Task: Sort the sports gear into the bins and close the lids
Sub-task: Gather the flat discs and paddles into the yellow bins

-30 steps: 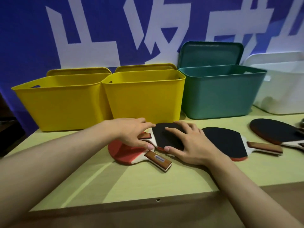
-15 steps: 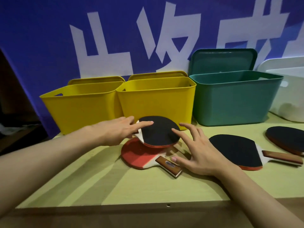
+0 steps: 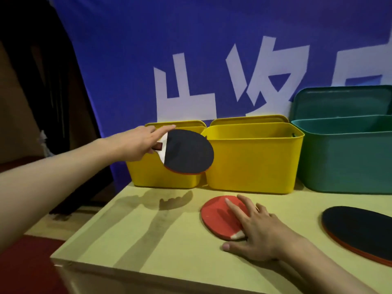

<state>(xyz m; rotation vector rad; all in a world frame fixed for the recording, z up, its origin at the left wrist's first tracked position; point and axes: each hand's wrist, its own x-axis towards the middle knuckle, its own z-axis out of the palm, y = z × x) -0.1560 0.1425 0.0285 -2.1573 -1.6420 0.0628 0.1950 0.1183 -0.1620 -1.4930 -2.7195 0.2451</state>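
Left hand (image 3: 135,145) holds a black-faced paddle (image 3: 188,152) by its handle, grip clamped on it, index finger pointing out along the top edge. The paddle is up in the air, face toward the camera, in front of the left yellow bin (image 3: 148,175) and level with its rim. Right hand (image 3: 258,230) lies flat with fingers spread on a red-faced paddle (image 3: 216,215) that rests on the tabletop (image 3: 148,240); grip apart, handle covered by the palm. A 3rd paddle (image 3: 358,230), black face up, lies at the right edge of the tabletop. 2 yellow bins stand side by side, the right yellow bin (image 3: 252,162) touching the left one, with a teal bin (image 3: 347,158) beside it. All 3 are open, lids propped behind. Blue banner (image 3: 191,60) with white characters hangs at the back.
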